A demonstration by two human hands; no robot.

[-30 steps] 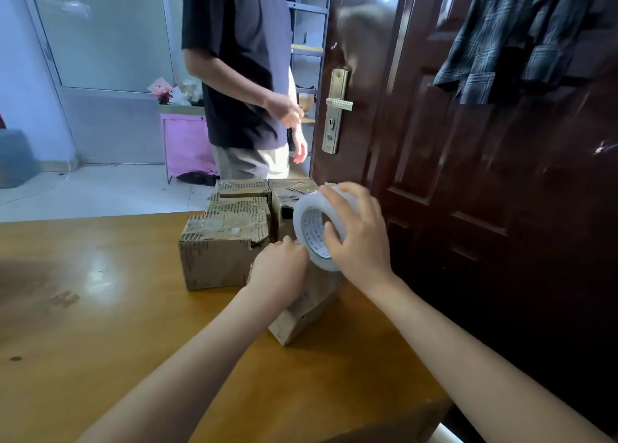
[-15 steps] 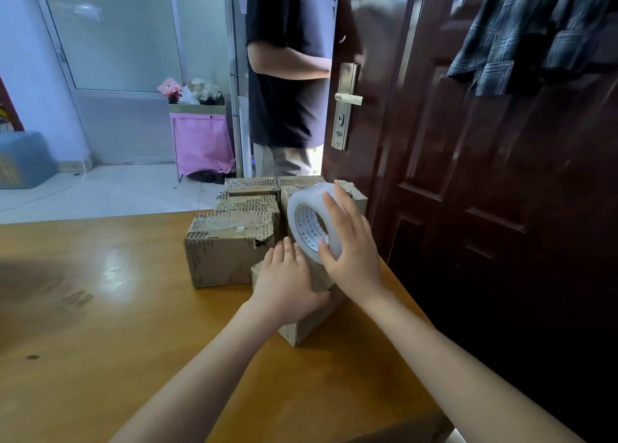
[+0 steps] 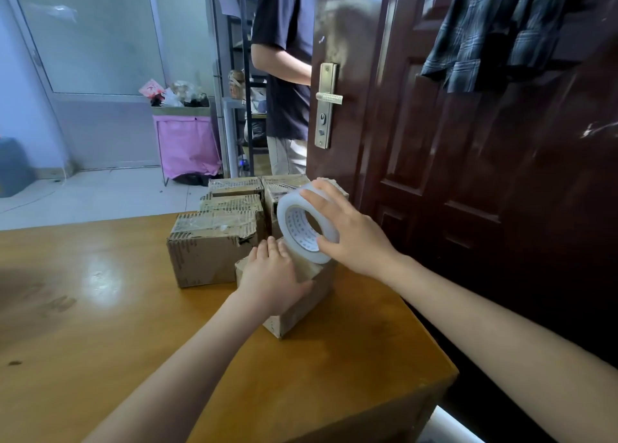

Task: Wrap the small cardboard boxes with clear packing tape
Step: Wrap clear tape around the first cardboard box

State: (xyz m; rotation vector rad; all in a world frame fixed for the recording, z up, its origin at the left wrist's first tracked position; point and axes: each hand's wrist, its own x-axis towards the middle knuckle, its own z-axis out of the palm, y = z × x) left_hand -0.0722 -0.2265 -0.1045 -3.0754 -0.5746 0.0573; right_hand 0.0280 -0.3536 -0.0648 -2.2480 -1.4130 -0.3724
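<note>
A small cardboard box point(image 3: 294, 312) lies tilted on the wooden table point(image 3: 100, 325) near its right edge. My left hand point(image 3: 271, 275) presses flat on the box's top, fingers straight, thumb down its right side. My right hand point(image 3: 347, 232) grips a roll of clear packing tape point(image 3: 301, 228), held upright just above the box's far end. A strip of tape runs from the roll down onto the box under my left fingers.
Several taped cardboard boxes point(image 3: 210, 245) stand packed together behind the small one. A dark wooden door point(image 3: 434, 141) is close on the right. A person point(image 3: 284, 75) in a dark shirt stands in the doorway beyond the table. A pink bin point(image 3: 187, 148) sits further back.
My left hand went from curled on the box to lying flat on its top. The roll stayed just above the box's far end. The person behind stepped right, partly behind the door.
</note>
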